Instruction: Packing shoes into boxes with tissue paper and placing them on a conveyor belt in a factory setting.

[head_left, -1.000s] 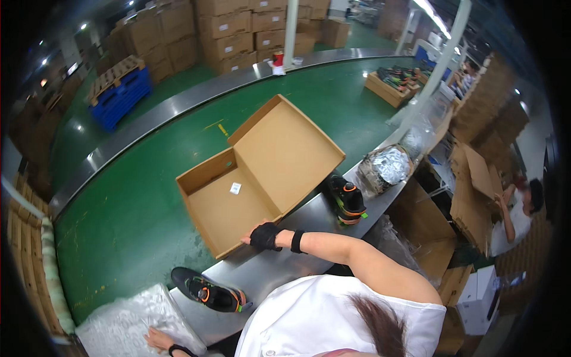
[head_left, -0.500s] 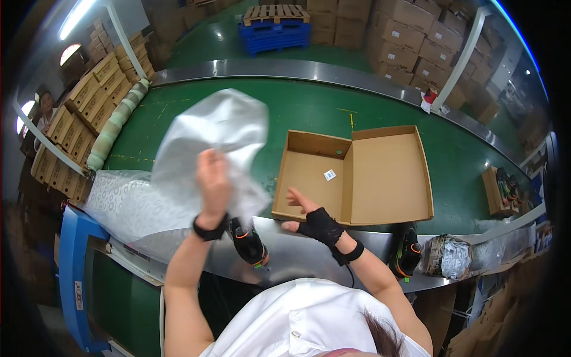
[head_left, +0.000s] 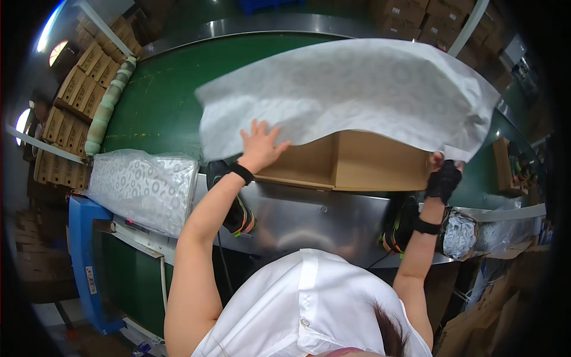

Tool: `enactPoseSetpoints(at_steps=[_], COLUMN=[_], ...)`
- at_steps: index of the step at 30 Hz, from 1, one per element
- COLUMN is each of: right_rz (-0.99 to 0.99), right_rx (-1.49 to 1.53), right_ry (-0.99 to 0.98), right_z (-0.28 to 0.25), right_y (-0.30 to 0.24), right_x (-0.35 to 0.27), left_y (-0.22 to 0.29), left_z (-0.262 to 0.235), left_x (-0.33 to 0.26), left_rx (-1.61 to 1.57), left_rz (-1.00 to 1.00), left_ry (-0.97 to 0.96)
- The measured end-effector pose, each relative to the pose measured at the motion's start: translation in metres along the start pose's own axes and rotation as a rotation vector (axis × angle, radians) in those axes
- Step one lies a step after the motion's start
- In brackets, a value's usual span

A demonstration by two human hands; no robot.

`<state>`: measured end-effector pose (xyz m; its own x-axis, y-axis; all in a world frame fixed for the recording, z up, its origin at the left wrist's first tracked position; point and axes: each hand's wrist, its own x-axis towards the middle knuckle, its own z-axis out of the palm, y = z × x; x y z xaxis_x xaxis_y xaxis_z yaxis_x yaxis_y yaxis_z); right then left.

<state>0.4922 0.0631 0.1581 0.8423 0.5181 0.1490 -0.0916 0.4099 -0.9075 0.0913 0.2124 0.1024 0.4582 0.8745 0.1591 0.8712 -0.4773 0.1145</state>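
A large sheet of white patterned wrapping paper (head_left: 345, 89) is spread in the air above an open cardboard box (head_left: 380, 163), hiding its far part. My right hand (head_left: 445, 177), in a black fingerless glove, pinches the sheet's near right corner. Fingers spread, my left hand (head_left: 262, 147) is against the sheet's near left edge. One dark shoe with orange trim (head_left: 239, 215) sits on the steel ledge below my left wrist. Another dark shoe (head_left: 401, 229) lies beside my right forearm.
A stack of patterned paper in clear plastic (head_left: 143, 187) lies at the left, by a blue machine frame (head_left: 86, 262). Boxes are stacked (head_left: 74, 113) beyond the green belt (head_left: 160, 101). At the right are a small carton (head_left: 505, 166) and a crumpled paper bundle (head_left: 460, 235).
The sheet, bunched in my left hand before, is now spread across the box. My right hand has moved right and taken its corner; my left hand has opened and moved right.
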Motion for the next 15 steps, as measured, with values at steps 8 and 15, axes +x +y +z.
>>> enactPoseSetpoints(at_steps=[8,15], right_rz=[0.094,-0.051], right_rx=[-0.204,-0.312], right_ry=[0.305,0.522], right_z=[-0.06,-0.072], right_y=[-0.01,-0.015], right_x=[0.015,-0.018], left_y=[-0.093,-0.108], left_z=[0.022,0.01], left_x=[-0.001,0.005], left_rx=[-0.74,-1.163], left_rz=[-0.701,-0.943], left_ry=[-0.193,-0.492])
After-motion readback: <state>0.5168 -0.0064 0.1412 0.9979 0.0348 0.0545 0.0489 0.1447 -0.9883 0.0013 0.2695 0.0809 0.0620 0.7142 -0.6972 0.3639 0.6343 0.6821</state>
